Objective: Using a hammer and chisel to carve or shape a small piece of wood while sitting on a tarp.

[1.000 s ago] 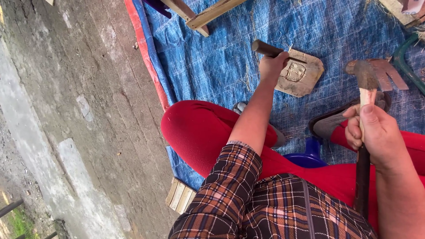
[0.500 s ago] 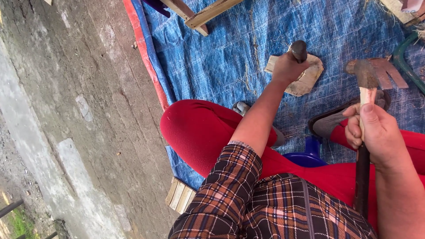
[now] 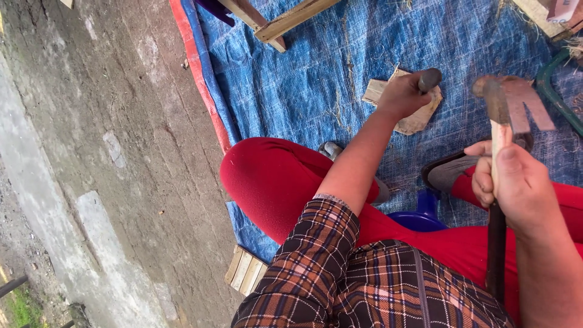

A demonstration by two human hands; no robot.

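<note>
I took the flat wooden piece (image 3: pixel 416 121) as my reference; it lay on the blue tarp (image 3: pixel 316 79), just beyond the bent knee in red trousers (image 3: pixel 267 176). The left hand (image 3: pixel 401 94) was closed tight around a dark round-ended tool (image 3: pixel 430 79), and hand and tool sat directly over the wooden piece. Its lower end was hidden by the fist, so I could not tell whether the tip touched the wood.

To the right of the wooden piece and nearer the body, the right hand (image 3: pixel 516 182) was wrapped firmly around a wooden handle, thumb laid along it. The rusty claw hammer (image 3: pixel 499 103) on that handle was raised, its head level with the wooden piece and apart from it.

I judged the work to be at the set-and-strike step: the tool placed on the wood, the hammer drawn back. A blow from there would have needed the hammer face to land square on the tool's rounded top, clear of the left fingers, with the left hand keeping the tool upright so the thin piece did not skate on the tarp.

A dark sandal (image 3: pixel 446 173) lay between the wooden piece and the right hand. Beyond the wooden piece some pale slats (image 3: pixel 285 21) crossed the tarp's edge, and bare concrete (image 3: pixel 91 121) ran off to its left.
</note>
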